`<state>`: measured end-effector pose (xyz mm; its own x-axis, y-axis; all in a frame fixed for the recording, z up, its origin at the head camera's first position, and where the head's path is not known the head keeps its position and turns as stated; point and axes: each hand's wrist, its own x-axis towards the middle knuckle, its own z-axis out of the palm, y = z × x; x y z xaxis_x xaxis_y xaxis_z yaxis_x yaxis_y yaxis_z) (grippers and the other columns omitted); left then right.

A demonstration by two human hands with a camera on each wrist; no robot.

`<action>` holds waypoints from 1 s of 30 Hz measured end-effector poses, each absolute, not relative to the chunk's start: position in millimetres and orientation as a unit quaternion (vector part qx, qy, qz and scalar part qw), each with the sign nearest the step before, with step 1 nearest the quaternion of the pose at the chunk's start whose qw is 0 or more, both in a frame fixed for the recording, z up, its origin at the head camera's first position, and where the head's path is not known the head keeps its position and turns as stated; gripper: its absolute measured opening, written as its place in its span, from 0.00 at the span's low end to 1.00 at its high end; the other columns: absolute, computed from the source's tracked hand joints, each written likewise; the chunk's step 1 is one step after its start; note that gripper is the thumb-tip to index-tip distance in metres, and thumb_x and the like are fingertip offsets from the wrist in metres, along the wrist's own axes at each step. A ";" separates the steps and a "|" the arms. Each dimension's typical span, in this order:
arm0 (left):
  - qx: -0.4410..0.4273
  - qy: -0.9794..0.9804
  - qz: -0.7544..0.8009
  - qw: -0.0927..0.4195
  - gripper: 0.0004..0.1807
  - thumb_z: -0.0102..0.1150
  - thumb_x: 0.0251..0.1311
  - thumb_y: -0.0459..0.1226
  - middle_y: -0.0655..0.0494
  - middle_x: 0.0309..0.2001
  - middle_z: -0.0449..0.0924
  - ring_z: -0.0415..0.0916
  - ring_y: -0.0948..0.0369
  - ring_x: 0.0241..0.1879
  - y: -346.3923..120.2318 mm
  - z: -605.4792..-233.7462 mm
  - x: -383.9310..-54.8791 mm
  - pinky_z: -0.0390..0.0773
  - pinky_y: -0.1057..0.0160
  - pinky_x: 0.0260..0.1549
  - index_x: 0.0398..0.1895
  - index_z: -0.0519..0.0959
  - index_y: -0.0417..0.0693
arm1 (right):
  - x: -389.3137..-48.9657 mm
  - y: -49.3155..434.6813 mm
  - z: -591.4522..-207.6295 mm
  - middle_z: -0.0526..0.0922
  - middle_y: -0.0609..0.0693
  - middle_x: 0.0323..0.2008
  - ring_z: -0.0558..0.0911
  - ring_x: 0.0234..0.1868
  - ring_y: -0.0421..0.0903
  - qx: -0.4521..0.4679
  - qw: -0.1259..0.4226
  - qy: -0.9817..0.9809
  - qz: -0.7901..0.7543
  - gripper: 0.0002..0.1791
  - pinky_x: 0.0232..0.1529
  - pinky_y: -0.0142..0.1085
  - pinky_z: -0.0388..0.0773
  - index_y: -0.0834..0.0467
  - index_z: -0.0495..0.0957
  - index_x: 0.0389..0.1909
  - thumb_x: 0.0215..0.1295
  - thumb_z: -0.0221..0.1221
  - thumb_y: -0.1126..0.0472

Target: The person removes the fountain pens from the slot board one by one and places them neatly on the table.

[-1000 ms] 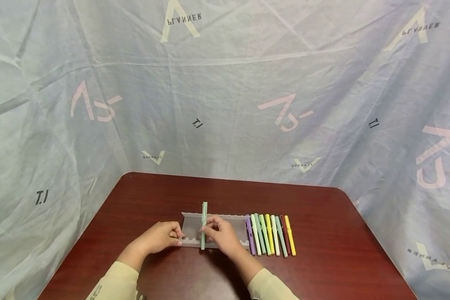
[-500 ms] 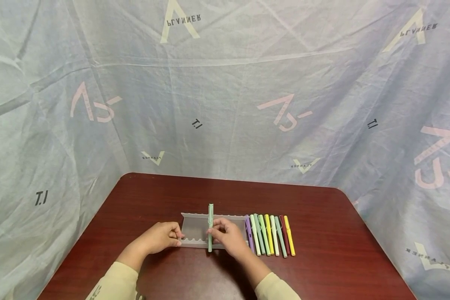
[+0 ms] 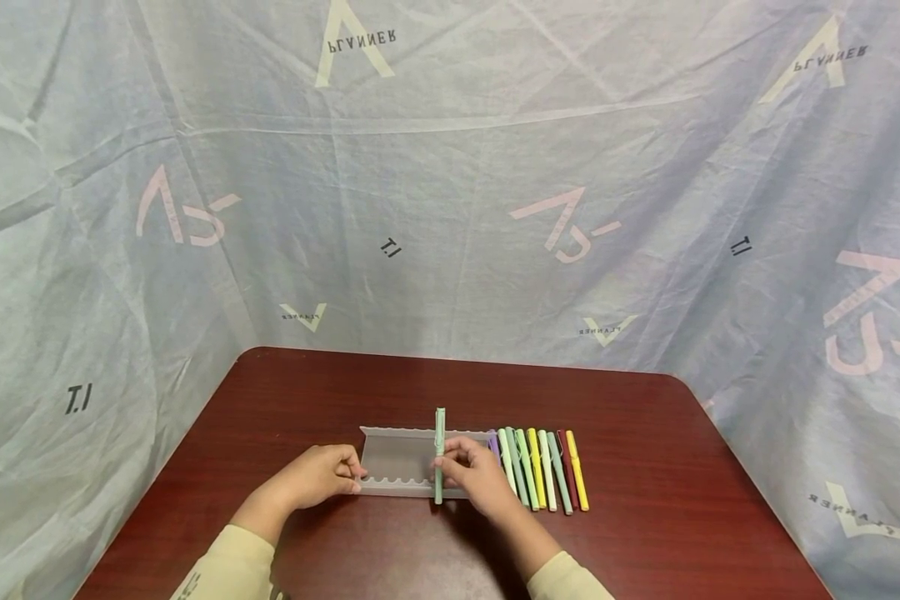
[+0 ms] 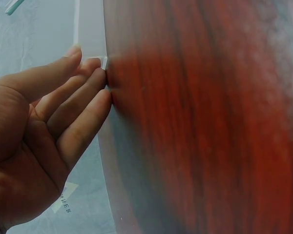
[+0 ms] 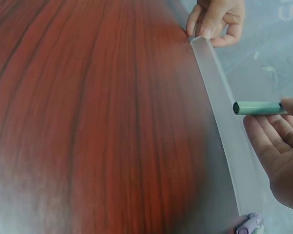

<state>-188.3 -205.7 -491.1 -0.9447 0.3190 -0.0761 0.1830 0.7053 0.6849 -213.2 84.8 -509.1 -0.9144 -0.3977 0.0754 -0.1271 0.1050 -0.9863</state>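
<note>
Shifted rightward along the frosted rack [image 3: 401, 460], the green pen [image 3: 439, 454] sits pinched in the right hand [image 3: 478, 477] while left hand [image 3: 322, 475] fingers [image 4: 90, 87] brace the rack's end; seating it likely needs lowering into a notch.

A makeshift recording booth rather than a lived-in room: a dark red wooden table [image 3: 645, 467] stands boxed in by pale fabric sheets [image 3: 450, 183] printed with mirrored logos, hung on the left, right and far sides.
</note>
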 end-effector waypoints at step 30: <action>0.137 0.912 0.374 0.101 0.09 0.70 0.55 0.37 0.57 0.43 0.88 0.83 0.62 0.43 -206.2 -491.4 -188.9 0.74 0.66 0.37 0.31 0.77 0.50 | -210.5 137.7 -507.2 0.83 0.68 0.43 0.85 0.43 0.55 -0.131 0.084 0.758 -0.633 0.20 0.43 0.42 0.83 0.69 0.73 0.52 0.68 0.62 0.58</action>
